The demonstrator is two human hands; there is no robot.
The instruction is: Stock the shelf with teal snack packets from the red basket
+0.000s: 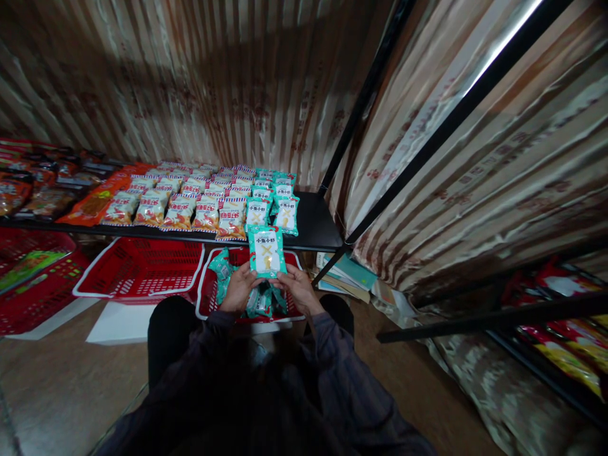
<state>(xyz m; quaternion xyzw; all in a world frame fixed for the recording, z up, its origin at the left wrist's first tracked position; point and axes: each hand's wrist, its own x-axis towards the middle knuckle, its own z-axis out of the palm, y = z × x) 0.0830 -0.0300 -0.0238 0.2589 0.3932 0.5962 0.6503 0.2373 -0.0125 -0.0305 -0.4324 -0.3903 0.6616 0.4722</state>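
A teal and white snack bag is held upright between my two hands, front side facing me. My left hand pinches its lower left corner, and my right hand grips the lower right corner. Below it stands a red basket with a white rim, holding several more teal snack bags. Just beyond the held bag, matching teal bags stand in two rows on a black shelf. White and orange snack bags fill rows to their left.
Orange packets lie farther left on the shelf. A second red basket and a third one sit under it. Black frame bars slant across the right, before striped curtains. Books and papers lie on the floor.
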